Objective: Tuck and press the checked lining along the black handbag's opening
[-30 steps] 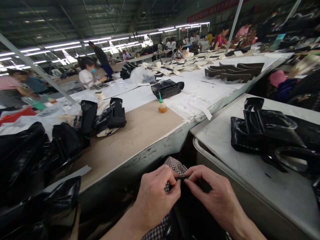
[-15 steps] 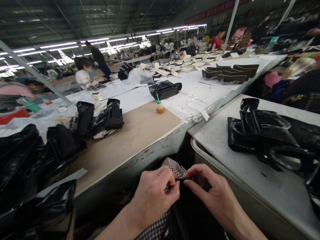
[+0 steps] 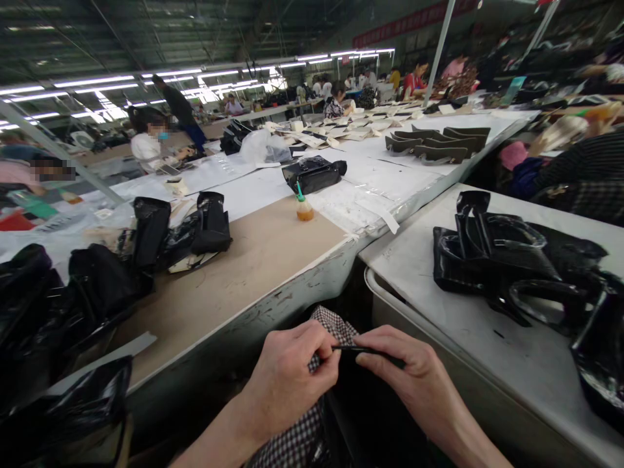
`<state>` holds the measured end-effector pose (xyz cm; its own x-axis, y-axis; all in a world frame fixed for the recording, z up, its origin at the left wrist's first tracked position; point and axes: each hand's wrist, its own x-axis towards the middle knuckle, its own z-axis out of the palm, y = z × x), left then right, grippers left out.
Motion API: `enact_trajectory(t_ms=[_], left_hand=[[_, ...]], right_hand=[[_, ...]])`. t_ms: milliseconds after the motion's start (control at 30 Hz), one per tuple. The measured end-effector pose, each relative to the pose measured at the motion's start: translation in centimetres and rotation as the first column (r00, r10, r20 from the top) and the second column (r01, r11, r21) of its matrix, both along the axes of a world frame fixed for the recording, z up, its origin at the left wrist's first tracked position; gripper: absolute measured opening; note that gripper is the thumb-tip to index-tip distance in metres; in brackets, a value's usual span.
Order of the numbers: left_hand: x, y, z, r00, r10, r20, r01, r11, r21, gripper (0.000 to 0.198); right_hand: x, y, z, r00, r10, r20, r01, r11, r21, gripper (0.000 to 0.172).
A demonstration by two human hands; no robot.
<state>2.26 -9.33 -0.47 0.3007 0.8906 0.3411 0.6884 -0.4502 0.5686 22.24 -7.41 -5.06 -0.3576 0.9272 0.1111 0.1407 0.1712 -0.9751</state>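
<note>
Above my lap, my left hand (image 3: 291, 367) is closed, thumb and curled fingers pinching one end of a thin black edge (image 3: 346, 348). My right hand (image 3: 412, 364) pinches the same edge a short way to the right, thumb below and fingers on top. The edge runs nearly level between the two hands. Beneath it everything is dark, and I cannot make out what the edge belongs to. Checked cloth (image 3: 335, 323) shows behind and below the hands.
Black bags (image 3: 212, 224) and plastic-wrapped ones lie on the left table (image 3: 273, 250). A small bottle of amber liquid (image 3: 305, 209) stands near a black bag (image 3: 314, 174). More black bags (image 3: 492, 253) rest on the right table (image 3: 414, 253). Other people sit farther off.
My hands have drawn slightly apart, and more of the black edge shows between them. The whole view has shifted a little, so the tables appear farther left.
</note>
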Motion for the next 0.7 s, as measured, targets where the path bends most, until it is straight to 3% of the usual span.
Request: enact_trajectory(t_ms=[233,467,567,700], left_hand=[[0.0,0.2,-0.2,1.0,-0.005,0.023,0.005,1.0,-0.008,0.02],[0.0,0.1,-0.1,0.998,0.011,0.055,-0.009,0.999,-0.037,0.02],[0.0,0.0,0.4,0.994,0.077,0.083,-0.062,0.984,-0.167,0.017],[0.3,-0.8,1.5,0.964,0.238,0.123,-0.175,0.907,-0.382,0.028]], right_hand=[[-0.2,0.1,-0.2,0.994,-0.014,-0.109,-0.005,0.985,-0.173,0.01],[-0.8,-0.2,0.1,0.992,-0.051,-0.117,0.029,0.981,-0.19,0.008],[-1.1,-0.4,0.1,0.993,-0.089,-0.077,0.073,0.979,-0.192,0.013],[-1.3,-0.4,0.0,0.993,-0.106,-0.055,0.091,0.97,-0.225,0.022]])
